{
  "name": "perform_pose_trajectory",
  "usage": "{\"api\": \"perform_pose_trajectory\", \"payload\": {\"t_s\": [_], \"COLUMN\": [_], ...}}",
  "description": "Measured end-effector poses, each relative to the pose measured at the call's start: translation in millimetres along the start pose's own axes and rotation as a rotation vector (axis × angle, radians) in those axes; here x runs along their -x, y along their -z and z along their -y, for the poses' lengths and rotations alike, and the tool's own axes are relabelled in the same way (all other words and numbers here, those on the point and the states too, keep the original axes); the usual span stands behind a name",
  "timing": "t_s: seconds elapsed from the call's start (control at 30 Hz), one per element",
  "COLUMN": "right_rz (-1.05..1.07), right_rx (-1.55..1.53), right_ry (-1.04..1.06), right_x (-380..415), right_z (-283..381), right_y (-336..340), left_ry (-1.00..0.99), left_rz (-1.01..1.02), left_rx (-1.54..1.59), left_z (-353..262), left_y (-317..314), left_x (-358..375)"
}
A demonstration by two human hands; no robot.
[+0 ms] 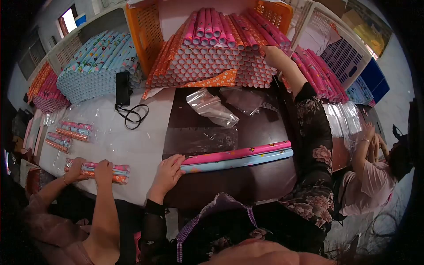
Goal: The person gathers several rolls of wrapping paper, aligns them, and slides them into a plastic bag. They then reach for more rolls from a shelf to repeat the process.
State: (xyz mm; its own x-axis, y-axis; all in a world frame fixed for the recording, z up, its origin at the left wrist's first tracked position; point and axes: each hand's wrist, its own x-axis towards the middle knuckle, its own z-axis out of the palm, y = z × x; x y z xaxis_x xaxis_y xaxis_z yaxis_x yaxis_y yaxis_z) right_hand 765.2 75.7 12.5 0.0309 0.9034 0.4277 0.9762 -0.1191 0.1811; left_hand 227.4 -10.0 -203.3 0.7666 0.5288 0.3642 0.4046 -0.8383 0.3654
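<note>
A pink patterned paper roll (238,152) and a light-blue paper roll (240,162) lie side by side on the dark tabletop. My left hand (169,173) is closed around their left ends. My right hand (274,57) reaches up to the right side of a big stack of orange paper rolls (207,64). Its fingers are mostly hidden against the stack, so I cannot make out their grip. Pink rolls (211,27) lie on top of that stack. Clear plastic bags (212,107) lie between the stack and the two rolls.
An orange crate (145,33) frames the stack. Blue rolls (95,66) fill a crate at left, beside a black phone-like object with a cord (123,88). At left a co-worker's hands (104,170) hold a bundle; packed bundles (73,130) lie nearby. Another person (371,172) works at right.
</note>
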Motion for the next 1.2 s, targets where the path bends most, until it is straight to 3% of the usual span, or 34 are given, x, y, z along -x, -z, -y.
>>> {"api": "perform_pose_trajectory", "payload": {"t_s": [0.07,0.1,0.17,0.43,0.5,0.63,0.73,0.77,0.8,0.87,0.9,0.93,1.0,1.03,1.07,1.2], "right_rz": [0.355,0.354,0.272,0.183,0.048,-0.074,-0.003,-0.188,-0.185,-0.047,-0.047,-0.047,-0.086,-0.083,-0.072,0.063], "right_rx": [0.348,0.346,0.083,0.528,0.381,0.028,-0.029,-0.214,-0.21,-0.64,-0.884,-0.882,-1.285,-1.285,-1.488,-1.946], "right_ry": [0.28,0.281,-0.097,-0.307,-0.215,-0.238,-0.316,-0.345,-0.347,-0.523,-0.634,-0.635,-0.628,-0.633,-0.654,-0.61], "right_x": [-19,-16,-11,-30,-30,-30,-17,-9,-1,25,55,73,106,127,151,246], "right_z": [-7,2,32,49,41,13,10,4,-8,-17,29,28,13,13,16,54], "right_y": [-7,1,27,-24,-26,-30,-3,-9,-11,-8,43,41,31,32,33,49], "left_ry": [-0.002,0.008,0.017,0.036,0.029,0.041,0.031,0.029,0.028,0.028,0.009,-0.01,-0.013,-0.014,-0.045,-0.03], "left_rz": [-0.009,-0.003,0.002,0.012,0.003,0.014,0.036,0.038,0.035,0.035,0.001,-0.033,-0.033,-0.032,-0.051,-0.044], "left_rx": [-0.009,-0.001,0.006,0.034,0.043,0.05,0.055,0.06,0.053,0.049,0.022,-0.005,0.006,0.013,0.021,0.034], "left_z": [0,0,-1,3,4,2,3,3,5,5,4,4,7,8,9,7], "left_y": [0,0,0,-1,-1,1,1,0,-1,-3,-3,-3,-6,-6,-6,-6], "left_x": [1,1,1,2,2,3,4,5,5,6,6,5,5,6,5,3]}}
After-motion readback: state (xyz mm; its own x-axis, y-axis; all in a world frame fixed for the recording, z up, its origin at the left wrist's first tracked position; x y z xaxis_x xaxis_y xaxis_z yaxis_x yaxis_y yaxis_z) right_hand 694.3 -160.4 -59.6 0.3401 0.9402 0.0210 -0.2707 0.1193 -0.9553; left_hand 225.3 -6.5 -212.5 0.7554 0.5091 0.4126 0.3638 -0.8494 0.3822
